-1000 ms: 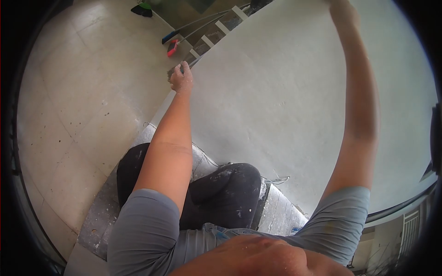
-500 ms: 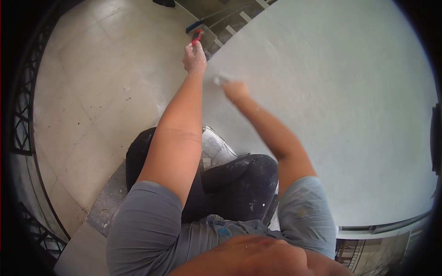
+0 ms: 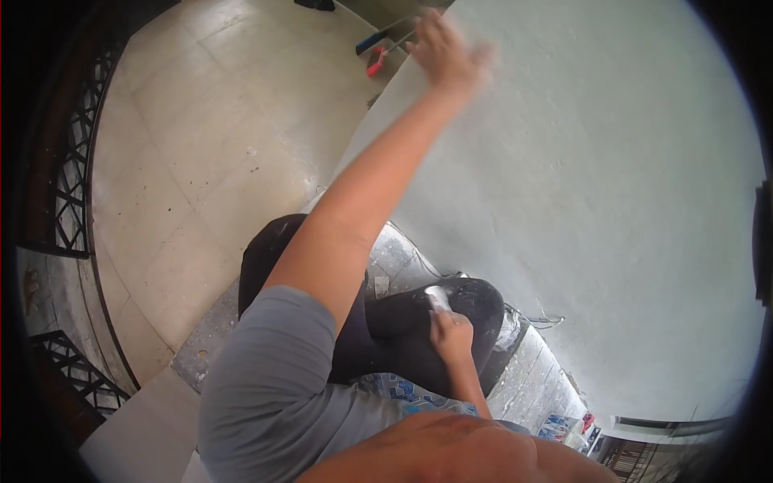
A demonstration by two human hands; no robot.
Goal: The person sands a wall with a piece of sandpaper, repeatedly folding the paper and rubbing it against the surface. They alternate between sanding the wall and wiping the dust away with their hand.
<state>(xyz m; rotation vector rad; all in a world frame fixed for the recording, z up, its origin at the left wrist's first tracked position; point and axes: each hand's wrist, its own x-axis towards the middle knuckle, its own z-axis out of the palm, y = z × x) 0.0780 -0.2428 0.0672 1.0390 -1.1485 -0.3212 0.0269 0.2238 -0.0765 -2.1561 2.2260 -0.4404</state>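
My left hand (image 3: 451,56) is raised at the top centre with its fingers spread, in front of or against the pale wall (image 3: 580,177); contact cannot be made out. The hand is slightly blurred and holds nothing. Low over my dark-clad bent leg (image 3: 403,314), my right hand (image 3: 453,332) is closed around a small whitish tool (image 3: 437,298). The tool's pale end sticks up beyond the fingers; its exact kind is unclear.
A red object (image 3: 375,61) and a blue-ended one (image 3: 371,42) are near the tiled floor's (image 3: 193,161) far edge. Black metal railing (image 3: 74,161) runs down the left. A cable (image 3: 547,322) and a colourful package (image 3: 557,427) lie at lower right.
My left hand has moved right and up, and its fingers have spread. My right hand has come down from the wall to my leg with the pale tool. The view has shifted a little.
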